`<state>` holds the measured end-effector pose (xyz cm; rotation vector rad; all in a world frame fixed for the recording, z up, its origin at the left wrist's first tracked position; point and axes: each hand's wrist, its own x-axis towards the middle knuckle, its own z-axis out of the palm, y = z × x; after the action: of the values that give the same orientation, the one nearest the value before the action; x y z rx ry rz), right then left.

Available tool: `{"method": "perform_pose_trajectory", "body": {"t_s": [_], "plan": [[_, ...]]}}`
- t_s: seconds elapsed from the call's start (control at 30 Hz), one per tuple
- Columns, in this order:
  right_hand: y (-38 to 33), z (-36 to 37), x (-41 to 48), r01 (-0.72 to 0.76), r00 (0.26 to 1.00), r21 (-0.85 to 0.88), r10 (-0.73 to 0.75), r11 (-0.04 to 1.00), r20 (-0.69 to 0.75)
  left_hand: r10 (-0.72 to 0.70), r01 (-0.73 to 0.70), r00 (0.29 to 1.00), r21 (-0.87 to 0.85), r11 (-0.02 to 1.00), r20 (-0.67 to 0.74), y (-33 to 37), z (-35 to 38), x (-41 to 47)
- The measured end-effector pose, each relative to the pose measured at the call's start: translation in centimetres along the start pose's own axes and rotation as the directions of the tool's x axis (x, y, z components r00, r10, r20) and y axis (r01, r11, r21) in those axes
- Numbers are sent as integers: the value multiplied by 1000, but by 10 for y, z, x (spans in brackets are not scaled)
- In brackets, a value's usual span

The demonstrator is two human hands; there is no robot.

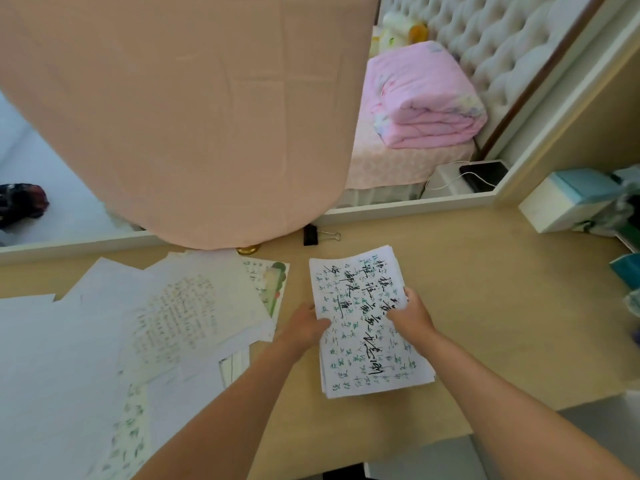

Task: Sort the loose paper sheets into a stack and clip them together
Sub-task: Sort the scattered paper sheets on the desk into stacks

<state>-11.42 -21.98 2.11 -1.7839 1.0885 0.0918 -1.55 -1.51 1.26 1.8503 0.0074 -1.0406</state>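
A stack of paper sheets (363,299) covered in black and green handwriting sits mid-desk, its top sheet bowed upward. My left hand (304,323) grips the stack's left edge, and my right hand (412,315) grips its right edge with the thumb on top. A black binder clip (310,235) with silver handles lies on the desk just beyond the stack, apart from both hands. A spread of loose paper sheets (166,313), some written on, some blank, covers the left part of the desk.
A large pink cloth-covered object (187,116) stands at the desk's back, over a gold base (248,250). A white and blue box (571,199) and teal items (627,271) sit at the right. The wooden desk (485,289) ends near my arms.
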Motion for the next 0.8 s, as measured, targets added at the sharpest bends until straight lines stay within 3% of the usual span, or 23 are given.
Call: {"method": "perform_pose_trajectory", "body": {"t_s": [0.1,0.27,0.43,0.57,0.7,0.8], "plan": [[12,-20,26,30,997,-85,-24,996,74,-28,28,1000,39,999,0,10,31,8],[25,-32,53,37,991,-388,15,921,129,-59,65,996,107,992,-61,-9,55,44],[34,-29,54,51,973,-397,44,917,226,-62,70,994,91,993,-91,5,67,29],[31,-28,47,47,978,-409,42,911,206,-61,68,995,83,994,-79,13,64,25],[4,-14,38,167,986,-521,-156,837,65,-49,70,980,101,992,-195,16,42,28],[-25,17,28,305,951,-412,-249,859,185,-4,43,963,141,989,-269,13,13,21]]}}
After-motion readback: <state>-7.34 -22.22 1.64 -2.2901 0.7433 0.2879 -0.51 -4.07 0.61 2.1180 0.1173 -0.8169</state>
